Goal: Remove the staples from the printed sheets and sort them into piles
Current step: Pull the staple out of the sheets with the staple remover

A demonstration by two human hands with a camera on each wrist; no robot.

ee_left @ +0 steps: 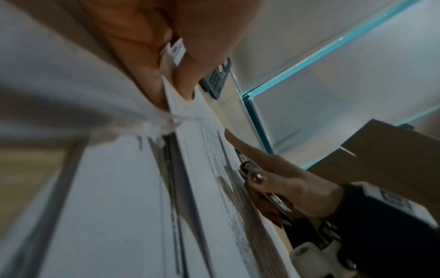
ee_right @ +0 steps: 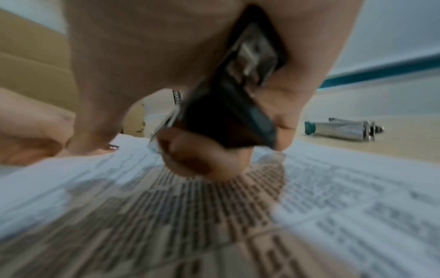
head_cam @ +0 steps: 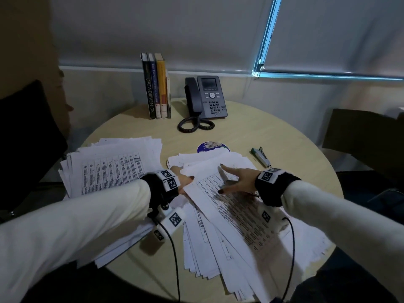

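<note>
Two spread piles of printed sheets lie on the round table (head_cam: 284, 136): a left pile (head_cam: 113, 169) and a right pile (head_cam: 240, 226). My left hand (head_cam: 185, 182) pinches the left edge of the top sheet (ee_left: 214, 150) of the right pile between thumb and fingers. My right hand (head_cam: 231, 179) rests on that same sheet, index finger stretched forward. It grips a black and metal staple remover (ee_right: 238, 105) against the palm. No staple shows in the blurred wrist views.
A silver and green stapler (head_cam: 261, 156) lies on the table right of the piles. A blue disc (head_cam: 213, 147) peeks out behind the right pile. Books (head_cam: 156, 86) and a desk phone (head_cam: 207, 97) stand at the back. Chairs flank the table.
</note>
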